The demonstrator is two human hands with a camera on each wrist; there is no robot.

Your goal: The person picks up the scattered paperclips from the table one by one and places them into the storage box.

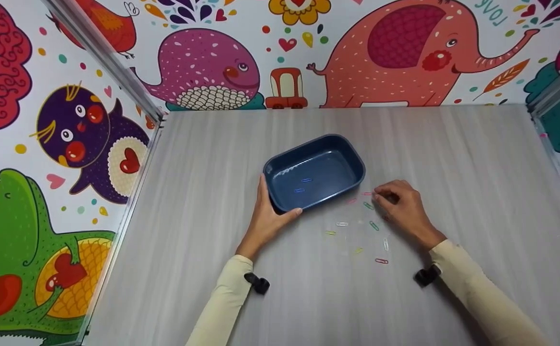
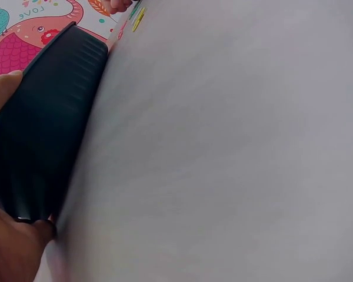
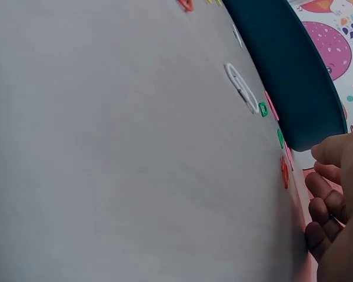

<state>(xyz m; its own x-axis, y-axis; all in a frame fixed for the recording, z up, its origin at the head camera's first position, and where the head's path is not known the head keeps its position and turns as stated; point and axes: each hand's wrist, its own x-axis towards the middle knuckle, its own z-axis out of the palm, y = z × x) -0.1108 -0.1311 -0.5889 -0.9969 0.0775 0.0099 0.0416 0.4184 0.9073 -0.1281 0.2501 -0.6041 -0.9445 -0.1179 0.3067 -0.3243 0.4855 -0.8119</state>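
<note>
My left hand (image 1: 267, 218) grips the left corner of a dark blue rectangular tray (image 1: 335, 198), thumb on the near rim and fingers along the left side. Inside the tray lie two blue paper clips (image 1: 303, 185). Past its right end, my right hand (image 1: 407, 206) hovers low with loosely curled fingers, thumb and forefinger tips close together beside a pink paper clip (image 1: 367, 193). No clip shows between those fingertips. Another pink paper clip (image 1: 352, 201) lies nearer the tray, with two green paper clips (image 1: 374, 225) just in front. A red paper clip (image 3: 284, 171) lies left of the right fingers.
White paper clips (image 1: 342, 224), yellow paper clips (image 1: 330, 232) and a red paper clip (image 1: 381, 261) are scattered on the grey wood-patterned table (image 1: 203, 192) before the tray. Walls printed with cartoon animals (image 1: 390, 62) enclose the back and sides.
</note>
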